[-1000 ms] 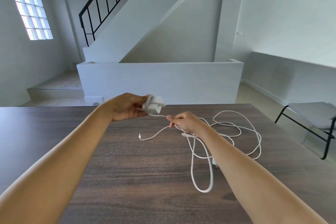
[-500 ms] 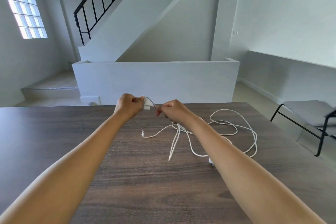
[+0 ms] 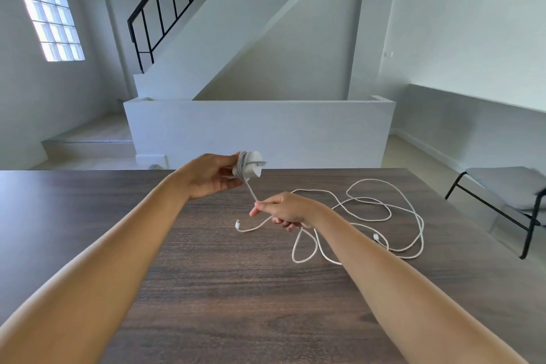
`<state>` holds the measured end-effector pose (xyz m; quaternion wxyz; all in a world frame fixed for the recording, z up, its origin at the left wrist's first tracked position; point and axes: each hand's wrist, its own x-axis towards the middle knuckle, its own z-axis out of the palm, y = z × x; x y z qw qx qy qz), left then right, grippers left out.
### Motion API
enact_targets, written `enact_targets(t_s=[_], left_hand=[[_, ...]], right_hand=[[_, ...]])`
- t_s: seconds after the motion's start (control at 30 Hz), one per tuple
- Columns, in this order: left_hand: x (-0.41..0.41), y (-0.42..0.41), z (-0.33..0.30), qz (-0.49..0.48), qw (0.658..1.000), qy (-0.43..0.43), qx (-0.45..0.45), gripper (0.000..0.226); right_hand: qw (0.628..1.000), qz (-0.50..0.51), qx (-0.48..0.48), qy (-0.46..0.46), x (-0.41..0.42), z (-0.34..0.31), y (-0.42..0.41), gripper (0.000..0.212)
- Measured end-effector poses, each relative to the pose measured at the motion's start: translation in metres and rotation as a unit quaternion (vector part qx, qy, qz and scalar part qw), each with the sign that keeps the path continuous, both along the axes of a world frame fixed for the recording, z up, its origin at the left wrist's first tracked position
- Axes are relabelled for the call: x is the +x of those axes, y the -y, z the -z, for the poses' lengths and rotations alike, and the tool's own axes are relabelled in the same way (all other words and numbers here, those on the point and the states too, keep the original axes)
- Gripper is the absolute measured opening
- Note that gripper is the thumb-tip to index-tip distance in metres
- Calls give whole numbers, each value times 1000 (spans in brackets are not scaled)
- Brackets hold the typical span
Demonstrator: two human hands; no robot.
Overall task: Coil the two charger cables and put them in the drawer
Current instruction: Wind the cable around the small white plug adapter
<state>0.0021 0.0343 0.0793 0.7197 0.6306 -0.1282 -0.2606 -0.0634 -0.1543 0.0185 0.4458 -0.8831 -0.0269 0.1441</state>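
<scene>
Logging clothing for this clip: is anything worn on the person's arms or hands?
Nothing shows. Both forearms are bare right to the bottom of the frame, with no sleeves in view. The left hand and right hand have no gloves, and no watch, bracelet or rings can be seen.

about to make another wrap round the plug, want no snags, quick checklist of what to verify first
1. White charger plug held firmly in the left hand: ok.
2. Wraps already on the plug sit tight: ok, a few turns lie side by side around it.
3. White braided cable taut between the plug and the right hand: ok, it runs straight.
4. Loose white cable on the dark wood table free of knots: cannot tell, its loops cross one another.
5. Free connector end clear of the loops: ok, it lies apart, to their left.
6. Drawer ready to receive the coils: cannot tell, none is in view.
</scene>
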Motion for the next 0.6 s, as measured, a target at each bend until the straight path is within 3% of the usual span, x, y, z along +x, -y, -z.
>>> enact_targets(t_s=[0.13,0.27,0.4,0.6], left_hand=[[5,-17,-3,163,974,76,137,69],[4,-20,-12,216,932,112,270,59],[6,-11,-9,174,862,217,424,25],[10,0,6,13,705,393,590,31]], right_hand=[[998,45,-36,29,1,-11,12,42],[993,65,-53,81,6,-24,20,35],[985,83,-75,129,12,-36,17,30],[982,107,-49,149,5,-43,-2,33]])
